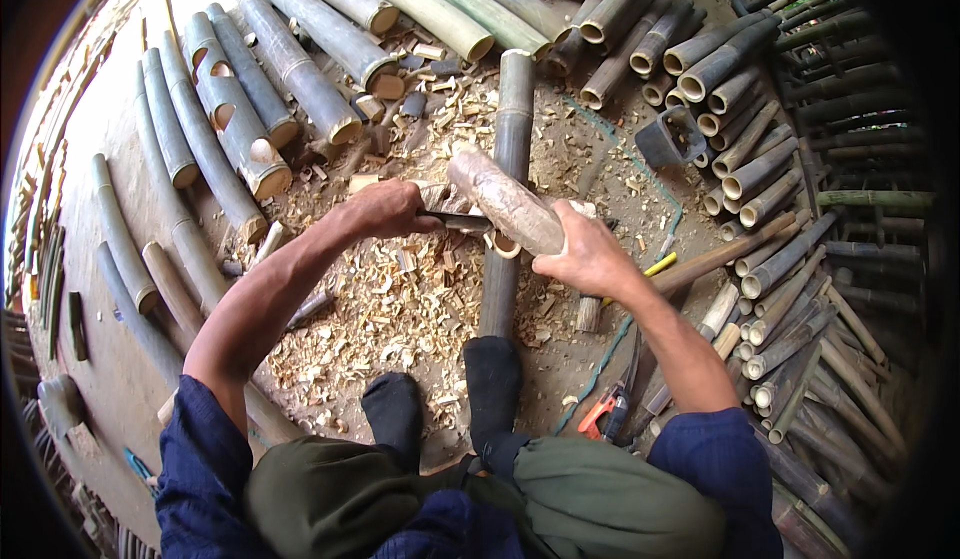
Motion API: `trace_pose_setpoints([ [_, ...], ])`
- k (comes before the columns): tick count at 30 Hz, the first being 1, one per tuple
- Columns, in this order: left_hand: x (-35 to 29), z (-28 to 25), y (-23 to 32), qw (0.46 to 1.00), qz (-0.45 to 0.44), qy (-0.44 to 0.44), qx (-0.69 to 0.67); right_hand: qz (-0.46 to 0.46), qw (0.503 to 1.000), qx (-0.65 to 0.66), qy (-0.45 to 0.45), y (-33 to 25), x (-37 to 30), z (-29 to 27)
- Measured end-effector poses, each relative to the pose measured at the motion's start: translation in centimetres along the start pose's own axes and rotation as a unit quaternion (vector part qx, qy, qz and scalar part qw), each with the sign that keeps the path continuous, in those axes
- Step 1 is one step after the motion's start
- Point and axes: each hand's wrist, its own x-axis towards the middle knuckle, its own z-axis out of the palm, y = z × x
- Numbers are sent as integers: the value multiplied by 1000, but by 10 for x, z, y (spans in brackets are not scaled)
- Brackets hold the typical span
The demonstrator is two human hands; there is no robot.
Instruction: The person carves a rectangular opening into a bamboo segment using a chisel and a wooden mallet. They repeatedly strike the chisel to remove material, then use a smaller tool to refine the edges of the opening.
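Observation:
My left hand (385,209) is closed round the handle of a knife (458,222). Its dark blade points right and reaches over a bamboo pole (515,109) on the ground. In my right hand (590,251) is a thick, pale wooden mallet (500,197), slanting up to the left. The mallet lies over the blade's tip and part of the pole; whether they touch I cannot tell. Just below it shows a pale-edged cut opening (503,246) in the pole. My dark-socked right foot (492,379) is at the pole's near end.
Wood chips (420,294) cover the ground around the pole. Long bamboo poles (310,59) lie at the far left, some with cut openings. Stacked bamboo pieces (770,179) fill the right side, near a dark container (670,139). An orange-handled tool (603,414) lies near my right knee.

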Motion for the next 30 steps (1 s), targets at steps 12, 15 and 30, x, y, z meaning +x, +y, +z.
trace_pose_setpoints([
  [12, -2, 4, -5, 1000, 0, -11, 4, 15, 995, 73, -71, -4, 10, 5],
  [15, -36, 41, -8, 976, 103, 159, 106, -76, 971, 218, 64, 15, 7, -2],
  [30, -83, 48, 10, 976, -63, 155, 139, -448, 830, -321, 83, 21, 10, -2],
])
